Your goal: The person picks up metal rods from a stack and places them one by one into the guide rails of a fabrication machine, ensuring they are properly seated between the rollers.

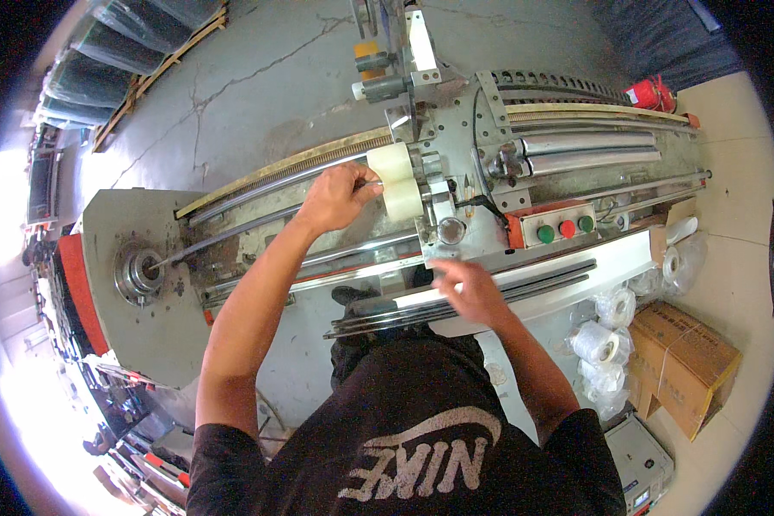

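Observation:
My left hand is closed on the end of a long metal rod, right beside two cream-white rollers. At its other end the rod sits in a round metal chuck on the grey headstock. The rollers are mounted on a metal carriage with a round metal knob. Just below that knob, my right hand hovers over the machine's front edge, slightly blurred. Its index finger is stretched out, and nothing shows in it.
Right of the carriage is a red control box with green and red buttons. Several dark rods lie along the white front tray. Plastic-wrapped rolls and a cardboard box stand at right. A cable chain runs behind.

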The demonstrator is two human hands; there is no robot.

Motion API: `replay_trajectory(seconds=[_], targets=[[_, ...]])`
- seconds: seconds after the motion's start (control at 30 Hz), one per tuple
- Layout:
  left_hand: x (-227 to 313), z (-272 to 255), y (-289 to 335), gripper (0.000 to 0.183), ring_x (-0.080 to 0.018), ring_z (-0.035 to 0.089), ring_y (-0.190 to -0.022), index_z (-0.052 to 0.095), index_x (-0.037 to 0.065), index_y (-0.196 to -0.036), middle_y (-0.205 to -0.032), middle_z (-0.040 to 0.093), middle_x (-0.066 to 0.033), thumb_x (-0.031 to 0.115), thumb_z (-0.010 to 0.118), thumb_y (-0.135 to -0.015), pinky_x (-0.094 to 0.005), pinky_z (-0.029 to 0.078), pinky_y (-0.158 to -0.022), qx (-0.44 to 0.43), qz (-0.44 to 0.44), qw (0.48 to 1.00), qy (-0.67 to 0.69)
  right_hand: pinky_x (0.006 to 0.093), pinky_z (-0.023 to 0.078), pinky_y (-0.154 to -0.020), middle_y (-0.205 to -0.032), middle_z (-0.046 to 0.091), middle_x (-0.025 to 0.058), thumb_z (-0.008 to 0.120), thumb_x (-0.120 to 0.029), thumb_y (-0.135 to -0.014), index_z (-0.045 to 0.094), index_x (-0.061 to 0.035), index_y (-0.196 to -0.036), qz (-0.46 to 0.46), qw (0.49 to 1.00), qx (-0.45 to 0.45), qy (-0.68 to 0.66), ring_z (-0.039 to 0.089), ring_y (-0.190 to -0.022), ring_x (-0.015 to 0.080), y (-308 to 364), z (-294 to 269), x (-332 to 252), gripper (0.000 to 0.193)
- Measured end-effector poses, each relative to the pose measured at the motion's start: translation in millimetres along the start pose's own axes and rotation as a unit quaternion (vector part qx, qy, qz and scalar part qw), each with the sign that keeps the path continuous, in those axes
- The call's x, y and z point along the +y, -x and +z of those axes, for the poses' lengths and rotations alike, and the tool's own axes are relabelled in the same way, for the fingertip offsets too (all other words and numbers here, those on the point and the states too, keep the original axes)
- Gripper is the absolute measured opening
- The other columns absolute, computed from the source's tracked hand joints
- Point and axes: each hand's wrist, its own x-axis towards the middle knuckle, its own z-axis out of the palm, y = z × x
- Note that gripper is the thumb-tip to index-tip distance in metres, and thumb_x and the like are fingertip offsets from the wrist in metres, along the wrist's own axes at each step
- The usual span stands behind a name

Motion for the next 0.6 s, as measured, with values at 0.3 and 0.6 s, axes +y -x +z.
replay_trajectory(seconds=[0.3, 0.6], targets=[[0.0, 4.5, 10.2, 0.023, -0.0226, 0.066, -0.082, 0.073, 0.002, -0.104, -0.093, 0.07, -0.0126, 0.023, 0.077, -0.094, -0.0387, 0.052, -0.077, -0.004, -0.02, 1.0, 0.006, 0.0497, 0.046, -0.093, -0.099, 0.07, 0.011, 0.072, -0.013, -0.084, 0.072, -0.0072, -0.107, -0.03, 0.908, 0.237, 0.343, 0.064, -0.099, 0.035, -52.7, 14.4, 93.5, 0.024], [-1.8, 7.7, 17.4, 0.025, -0.0273, 0.069, -0.085, 0.073, 0.003, -0.107, -0.098, 0.071, -0.0141, 0.022, 0.079, -0.092, -0.0384, 0.054, -0.081, -0.001, 0.011, 1.0, -0.002, 0.0494, 0.051, -0.092, -0.111, 0.069, 0.0143, 0.069, -0.011, -0.086, 0.071, -0.0044, -0.114, -0.021, 0.977, 0.075, 0.199, 0.067, -0.103, 0.0363, -24.9, 19.7, 16.1, 0.029]])
